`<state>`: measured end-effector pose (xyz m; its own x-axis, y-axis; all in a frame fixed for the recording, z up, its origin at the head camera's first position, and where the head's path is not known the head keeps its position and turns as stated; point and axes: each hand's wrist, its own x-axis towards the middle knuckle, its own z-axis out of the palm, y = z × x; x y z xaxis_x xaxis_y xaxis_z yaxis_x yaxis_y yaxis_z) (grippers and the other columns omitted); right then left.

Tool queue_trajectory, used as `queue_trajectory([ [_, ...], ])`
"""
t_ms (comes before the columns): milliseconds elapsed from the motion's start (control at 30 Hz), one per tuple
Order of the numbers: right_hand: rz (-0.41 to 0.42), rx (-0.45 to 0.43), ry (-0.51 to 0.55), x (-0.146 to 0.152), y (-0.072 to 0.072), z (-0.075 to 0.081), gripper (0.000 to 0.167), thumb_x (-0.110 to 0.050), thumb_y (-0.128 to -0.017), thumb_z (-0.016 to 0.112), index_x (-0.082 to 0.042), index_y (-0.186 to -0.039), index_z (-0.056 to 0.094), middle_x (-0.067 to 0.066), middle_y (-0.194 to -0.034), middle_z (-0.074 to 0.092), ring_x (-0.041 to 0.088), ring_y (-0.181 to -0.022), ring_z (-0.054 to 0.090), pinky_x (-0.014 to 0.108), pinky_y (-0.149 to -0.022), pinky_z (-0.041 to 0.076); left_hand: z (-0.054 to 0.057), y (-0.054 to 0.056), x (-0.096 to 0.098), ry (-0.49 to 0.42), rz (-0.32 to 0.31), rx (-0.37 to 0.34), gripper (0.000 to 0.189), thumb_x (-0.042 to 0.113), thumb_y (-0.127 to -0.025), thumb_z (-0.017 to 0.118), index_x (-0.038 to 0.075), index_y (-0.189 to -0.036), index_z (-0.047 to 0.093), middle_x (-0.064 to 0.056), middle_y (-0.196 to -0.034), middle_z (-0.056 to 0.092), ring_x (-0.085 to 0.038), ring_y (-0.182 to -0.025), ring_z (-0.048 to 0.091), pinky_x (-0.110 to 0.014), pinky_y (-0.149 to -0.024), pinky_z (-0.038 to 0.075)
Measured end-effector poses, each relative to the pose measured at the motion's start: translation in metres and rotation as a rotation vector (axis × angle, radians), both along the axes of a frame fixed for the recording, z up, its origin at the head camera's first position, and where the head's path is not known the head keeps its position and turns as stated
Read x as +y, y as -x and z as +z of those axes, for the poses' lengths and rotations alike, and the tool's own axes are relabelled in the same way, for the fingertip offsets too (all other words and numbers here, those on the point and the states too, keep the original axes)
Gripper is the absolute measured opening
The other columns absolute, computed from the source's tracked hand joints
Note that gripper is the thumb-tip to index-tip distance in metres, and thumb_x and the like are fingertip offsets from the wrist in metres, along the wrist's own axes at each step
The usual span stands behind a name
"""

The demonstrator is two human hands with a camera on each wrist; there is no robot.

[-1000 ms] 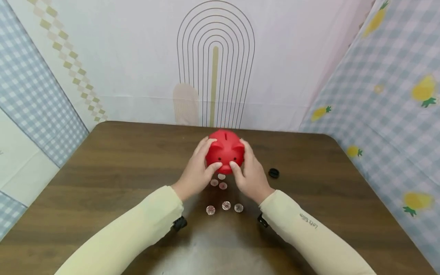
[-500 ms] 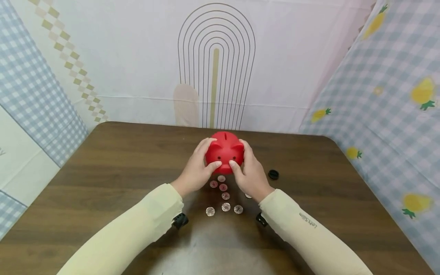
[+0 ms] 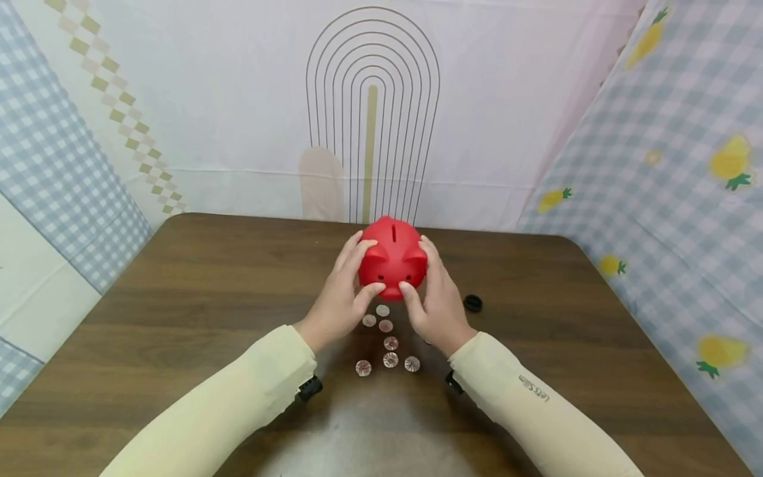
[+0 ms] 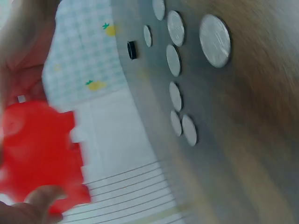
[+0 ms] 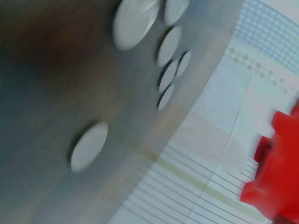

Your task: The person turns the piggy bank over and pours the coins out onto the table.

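Both hands grip a red piggy bank (image 3: 392, 246), its snout toward me and its coin slot on top. My left hand (image 3: 334, 301) holds one side, thumb at the snout; my right hand (image 3: 441, 305) holds the other the same way. In the left wrist view the piggy bank (image 4: 39, 149) hangs above the table, stubby feet pointing at it. Several silvery coins (image 3: 390, 360) lie scattered on the wood below and in front of the snout. A lone coin (image 5: 88, 146) shows apart from the others in the right wrist view. The bank's underside is hidden in the head view.
A small round black plug (image 3: 473, 303) lies on the brown wooden table (image 3: 238, 265), to the right of my right hand. A white patterned cloth (image 3: 238, 99) hangs behind the table's far edge, and a checked cloth with pineapples (image 3: 667, 199) hangs at the right.
The piggy bank dipped, then rose a little, still in both hands. Two more coins appeared on the table, one in the middle and one by the right wrist, now almost hidden.
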<state>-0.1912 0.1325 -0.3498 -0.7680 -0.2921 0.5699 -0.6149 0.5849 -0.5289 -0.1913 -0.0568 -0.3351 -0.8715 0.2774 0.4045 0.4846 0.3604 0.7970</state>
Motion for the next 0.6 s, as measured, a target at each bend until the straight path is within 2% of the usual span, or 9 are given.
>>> queue_trajectory([
  [67,0.001,-0.034,-0.009,-0.0007,-0.0006,-0.0021,0.064,-0.016,-0.093,0.060,0.002,-0.144,0.026,0.020,-0.137,0.048,0.031,-0.114,0.056,0.049,-0.095,0.049,-0.0006,-0.0016,-0.0011,0.017,0.005,-0.027,0.062,0.002,-0.087,0.068,0.003,-0.141,0.039,-0.019,-0.150,0.032,-0.036,-0.129,0.042,-0.049,-0.101,0.045],
  [167,-0.011,-0.189,-0.037,-0.0018,-0.0005,-0.0037,0.063,-0.019,-0.095,0.060,-0.002,-0.144,0.026,0.017,-0.128,0.053,0.029,-0.105,0.060,0.046,-0.092,0.052,-0.0017,0.0004,-0.0019,0.064,0.025,-0.130,0.062,0.005,-0.088,0.068,0.003,-0.143,0.037,-0.017,-0.146,0.039,-0.034,-0.129,0.043,-0.048,-0.102,0.044],
  [233,-0.014,-0.238,-0.046,-0.0024,-0.0001,-0.0039,0.063,-0.020,-0.095,0.060,-0.003,-0.145,0.025,0.017,-0.128,0.054,0.028,-0.104,0.060,0.046,-0.091,0.052,-0.0017,0.0007,-0.0027,0.067,0.031,-0.178,0.063,0.005,-0.088,0.068,0.004,-0.143,0.037,-0.015,-0.145,0.040,-0.032,-0.128,0.043,-0.047,-0.101,0.045],
  [300,-0.007,-0.196,-0.037,-0.0032,0.0001,-0.0031,0.063,-0.020,-0.095,0.060,-0.004,-0.145,0.026,0.016,-0.127,0.053,0.028,-0.105,0.060,0.046,-0.091,0.052,-0.0008,0.0000,-0.0033,0.048,0.032,-0.150,0.063,0.004,-0.087,0.068,0.004,-0.143,0.038,-0.016,-0.146,0.039,-0.033,-0.130,0.042,-0.047,-0.103,0.044],
  [467,0.039,0.119,0.038,-0.0028,0.0010,-0.0025,0.065,-0.014,-0.089,0.062,0.005,-0.142,0.028,0.023,-0.141,0.044,0.034,-0.120,0.053,0.051,-0.096,0.048,0.0021,-0.0058,-0.0041,-0.002,-0.002,0.056,0.064,0.000,-0.084,0.070,0.004,-0.140,0.040,-0.019,-0.153,0.025,-0.038,-0.131,0.041,-0.047,-0.098,0.047],
  [533,0.043,0.131,0.049,-0.0030,0.0011,-0.0048,0.065,-0.013,-0.090,0.061,0.006,-0.142,0.028,0.023,-0.141,0.044,0.034,-0.120,0.053,0.051,-0.097,0.048,0.0014,-0.0058,-0.0038,0.017,0.005,0.079,0.064,0.001,-0.084,0.070,0.004,-0.140,0.040,-0.019,-0.153,0.025,-0.038,-0.130,0.042,-0.047,-0.098,0.047],
  [600,0.043,0.022,0.045,-0.0035,-0.0009,-0.0091,0.063,-0.014,-0.092,0.060,0.003,-0.142,0.027,0.022,-0.137,0.047,0.032,-0.116,0.056,0.049,-0.096,0.048,-0.0024,-0.0041,-0.0040,0.056,0.013,0.032,0.063,0.003,-0.085,0.070,0.003,-0.140,0.039,-0.019,-0.150,0.031,-0.036,-0.129,0.043,-0.047,-0.100,0.046],
])
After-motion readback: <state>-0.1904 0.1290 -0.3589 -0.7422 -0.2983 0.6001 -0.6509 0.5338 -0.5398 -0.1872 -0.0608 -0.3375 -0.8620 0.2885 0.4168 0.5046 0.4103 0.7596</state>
